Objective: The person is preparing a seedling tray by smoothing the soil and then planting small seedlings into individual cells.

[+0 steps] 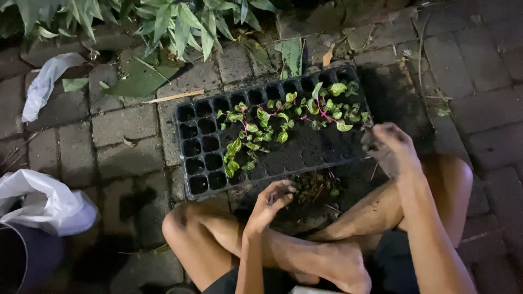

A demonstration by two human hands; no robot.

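**Seedlings in a black tray, loose ones at the near edge**

A black seed tray (207, 144) is seen lying on brick paving (125, 125), its long side slightly tilted. The cells at its left end are seen bare and dark; the middle and right are filled with soil, and small green seedlings (283, 122) with pink stems are set along the far side and down the middle. A small heap of loose seedlings (315, 187) is laid on the paving just beside the tray's near edge.

The left hand (271, 200) is held beside that heap, fingers curled together, the tips touching or nearly touching it; whether a plant is pinched cannot be told. The right hand (389, 148) is held over the tray's near right corner, soiled, fingers bunched loosely; what is held in it, if anything, cannot be told.

The person's bare crossed legs (327, 239) are seen below the tray. A white bag (46, 204) rests on a dark pot (24, 258) at the lower left. A 2nd white scrap (43, 81) lies near the upper left, under leafy plants (180, 22).
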